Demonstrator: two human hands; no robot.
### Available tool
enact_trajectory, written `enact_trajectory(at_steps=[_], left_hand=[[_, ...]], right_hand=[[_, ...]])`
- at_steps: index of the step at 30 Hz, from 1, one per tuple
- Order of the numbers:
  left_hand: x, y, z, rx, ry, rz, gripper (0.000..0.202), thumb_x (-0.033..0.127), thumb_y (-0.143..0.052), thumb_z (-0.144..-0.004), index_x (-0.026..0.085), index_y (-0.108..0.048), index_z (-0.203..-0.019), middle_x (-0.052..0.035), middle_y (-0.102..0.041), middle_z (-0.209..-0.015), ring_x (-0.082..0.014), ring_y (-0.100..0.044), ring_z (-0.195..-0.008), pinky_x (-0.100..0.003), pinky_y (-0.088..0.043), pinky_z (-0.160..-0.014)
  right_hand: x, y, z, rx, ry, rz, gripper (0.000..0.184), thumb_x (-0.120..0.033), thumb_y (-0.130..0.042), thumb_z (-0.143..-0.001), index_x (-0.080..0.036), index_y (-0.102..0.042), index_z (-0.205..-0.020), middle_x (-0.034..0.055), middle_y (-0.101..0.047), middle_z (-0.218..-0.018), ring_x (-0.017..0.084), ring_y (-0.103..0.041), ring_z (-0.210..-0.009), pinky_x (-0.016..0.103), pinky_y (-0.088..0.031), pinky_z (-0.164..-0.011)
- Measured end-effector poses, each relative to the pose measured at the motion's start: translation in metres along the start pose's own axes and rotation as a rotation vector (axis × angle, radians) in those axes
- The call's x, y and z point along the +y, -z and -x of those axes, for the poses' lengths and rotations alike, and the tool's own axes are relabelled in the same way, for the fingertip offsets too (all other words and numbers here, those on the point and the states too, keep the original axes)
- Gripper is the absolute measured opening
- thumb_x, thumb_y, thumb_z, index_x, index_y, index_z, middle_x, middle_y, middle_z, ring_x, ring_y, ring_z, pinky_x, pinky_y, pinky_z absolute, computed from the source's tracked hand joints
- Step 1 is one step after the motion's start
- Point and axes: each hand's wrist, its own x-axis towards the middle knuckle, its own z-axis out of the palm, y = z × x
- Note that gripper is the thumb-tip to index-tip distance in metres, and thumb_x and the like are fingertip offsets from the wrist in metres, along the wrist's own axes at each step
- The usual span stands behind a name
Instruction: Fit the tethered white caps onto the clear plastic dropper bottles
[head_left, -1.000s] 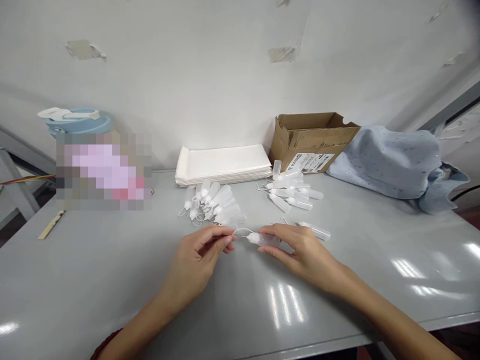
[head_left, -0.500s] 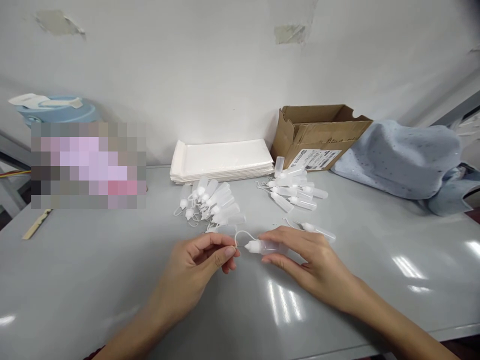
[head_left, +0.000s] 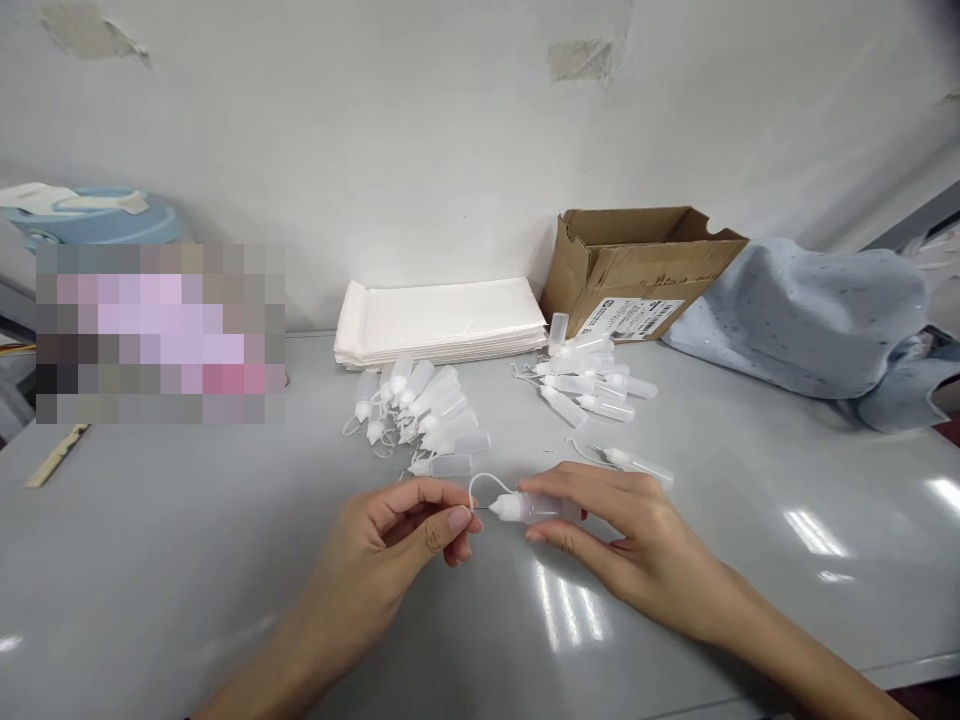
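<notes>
My right hand (head_left: 600,515) is closed around the clear body of a small squeeze bottle (head_left: 538,507) that lies sideways, its white pointed nozzle facing left. A thin white strap arcs from the bottle's neck over to my left hand (head_left: 420,530). There my thumb and fingertips pinch the strap's end, a small cap with a thin metal pin. The pin spans the short gap to the nozzle tip; whether it enters the tip I cannot tell. Just beyond my right hand lies another dropper bottle (head_left: 637,467) with a loose strap and pin.
Behind my left hand is a heap of similar bottles (head_left: 442,415); a second group (head_left: 592,380) lies right of centre. A stack of white padded envelopes (head_left: 442,320), an open cardboard box (head_left: 645,275) and a pale blue speckled cloth hat (head_left: 810,315) line the wall. A blurred patch covers the left.
Both hands and the bottle sit slightly lower in the picture, and the view has shifted a little. My grips on the bottle and the strap's end look the same.
</notes>
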Motion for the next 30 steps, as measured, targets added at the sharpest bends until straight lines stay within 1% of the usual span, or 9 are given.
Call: enact_trajectory(at_steps=[4, 8, 12, 16, 20, 21, 23, 27, 30], left_hand=[[0.001, -0.002, 0.001, 0.012, -0.007, -0.028, 0.016, 0.037, -0.062, -0.08, 0.022, -0.069, -0.08, 0.0007, -0.067, -0.065, -0.0132, -0.059, -0.065, -0.022, -0.047, -0.065], [0.002, -0.003, 0.002, 0.022, -0.055, -0.04, 0.017, 0.037, -0.061, -0.08, 0.022, -0.069, -0.079, 0.0004, -0.067, -0.065, -0.0142, -0.06, -0.064, -0.023, -0.049, -0.064], [0.002, -0.005, 0.002, 0.032, -0.064, -0.057, 0.017, 0.036, -0.061, -0.08, 0.021, -0.068, -0.076, 0.0004, -0.067, -0.065, -0.0138, -0.061, -0.063, -0.023, -0.049, -0.063], [-0.001, -0.007, 0.001, 0.075, -0.108, -0.048, 0.017, 0.035, -0.061, -0.08, 0.021, -0.069, -0.075, 0.0003, -0.067, -0.063, -0.0137, -0.061, -0.063, -0.022, -0.05, -0.063], [-0.005, -0.013, 0.002, 0.122, -0.154, 0.054, 0.018, 0.036, -0.062, -0.079, 0.019, -0.069, -0.076, -0.0004, -0.067, -0.063, -0.0128, -0.06, -0.06, -0.022, -0.05, -0.062], [-0.007, -0.015, 0.003, 0.137, -0.176, 0.082, 0.019, 0.036, -0.062, -0.079, 0.019, -0.069, -0.074, 0.0, -0.067, -0.06, -0.0121, -0.058, -0.056, -0.022, -0.049, -0.059], [-0.009, -0.018, 0.003, 0.189, -0.228, 0.103, 0.019, 0.036, -0.062, -0.079, 0.019, -0.068, -0.074, -0.0004, -0.066, -0.06, -0.0122, -0.058, -0.056, -0.021, -0.049, -0.058], [-0.012, -0.022, 0.002, 0.274, -0.372, 0.01, 0.017, 0.033, -0.06, -0.081, 0.02, -0.069, -0.075, -0.0001, -0.064, -0.063, -0.0116, -0.056, -0.055, -0.02, -0.048, -0.056], [-0.011, -0.021, 0.002, 0.296, -0.435, -0.062, 0.015, 0.03, -0.058, -0.083, 0.021, -0.068, -0.075, -0.0003, -0.063, -0.065, -0.0119, -0.056, -0.055, -0.02, -0.048, -0.055]], right_hand=[[-0.002, 0.002, 0.001, -0.009, 0.02, 0.017, 0.021, -0.021, -0.059, -0.087, -0.015, -0.063, -0.106, 0.0046, -0.069, -0.086, 0.014, -0.063, -0.073, 0.025, -0.049, -0.065], [-0.004, 0.003, 0.003, -0.013, 0.051, 0.048, 0.021, -0.02, -0.058, -0.087, -0.016, -0.063, -0.107, 0.0041, -0.069, -0.086, 0.014, -0.063, -0.073, 0.025, -0.049, -0.065], [-0.004, 0.0, 0.002, -0.007, 0.052, 0.079, 0.02, -0.021, -0.055, -0.088, -0.017, -0.062, -0.106, 0.0044, -0.068, -0.083, 0.015, -0.063, -0.07, 0.025, -0.049, -0.061], [-0.003, -0.004, 0.002, 0.037, 0.091, 0.086, 0.02, -0.018, -0.053, -0.088, -0.013, -0.062, -0.106, 0.0061, -0.067, -0.078, 0.016, -0.061, -0.066, 0.026, -0.048, -0.058], [-0.002, -0.01, 0.004, 0.112, 0.133, 0.081, 0.02, -0.014, -0.052, -0.087, -0.014, -0.06, -0.106, 0.0062, -0.066, -0.078, 0.017, -0.061, -0.065, 0.027, -0.049, -0.057], [-0.001, -0.011, 0.005, 0.133, 0.154, 0.081, 0.021, -0.013, -0.052, -0.087, -0.014, -0.059, -0.107, 0.0064, -0.066, -0.078, 0.017, -0.062, -0.067, 0.027, -0.05, -0.058], [0.001, -0.015, 0.005, 0.158, 0.184, 0.082, 0.023, -0.012, -0.052, -0.087, -0.015, -0.058, -0.109, 0.0068, -0.066, -0.08, 0.018, -0.063, -0.069, 0.027, -0.051, -0.06], [0.004, -0.02, 0.003, 0.215, 0.209, 0.098, 0.02, -0.017, -0.05, -0.089, -0.018, -0.057, -0.108, 0.0061, -0.066, -0.077, 0.018, -0.064, -0.065, 0.027, -0.053, -0.056], [0.003, -0.023, 0.003, 0.244, 0.2, 0.125, 0.02, -0.02, -0.049, -0.091, -0.019, -0.056, -0.11, 0.0062, -0.068, -0.078, 0.019, -0.065, -0.064, 0.027, -0.053, -0.055]])
